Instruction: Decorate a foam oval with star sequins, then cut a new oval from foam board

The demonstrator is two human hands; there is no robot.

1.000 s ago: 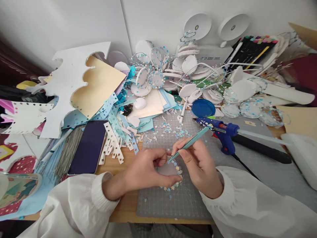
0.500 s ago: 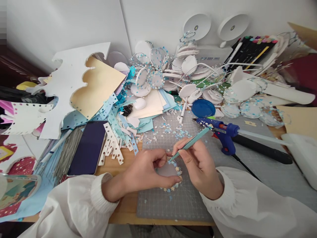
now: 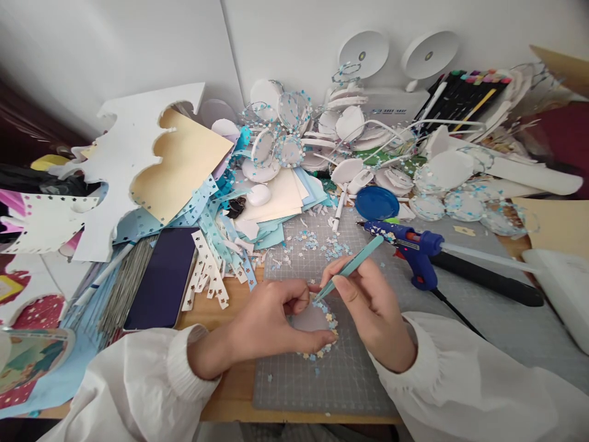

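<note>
My left hand (image 3: pixel 276 319) curls round a white foam disc (image 3: pixel 309 320), its thumb and fingers gripping the edge. Small blue, white and cream paper flowers (image 3: pixel 330 317) line the disc's rim. Between the thumb and fingers of my right hand (image 3: pixel 365 301) are teal tweezers (image 3: pixel 352 266), whose tips touch the upper rim of the disc near a pale blue flower. Whether the tips hold a flower is too small to tell. Beyond my hands, loose paper flowers (image 3: pixel 338 247) are scattered over the grey cutting mat (image 3: pixel 294 387). Part of the disc is hidden behind my left hand.
Right of my hands lies a blue glue gun (image 3: pixel 416 245) with its cord on the mat. A blue lid (image 3: pixel 377 203) is behind it. White discs and flower rings (image 3: pixel 289 150) pile up at the back. To the left are a phone (image 3: pixel 161 279) and punched paper strips (image 3: pixel 207 270).
The view has shifted slightly. My hands, the disc and the tweezers hold nearly the same position, with the tweezer tips still at the upper rim.
</note>
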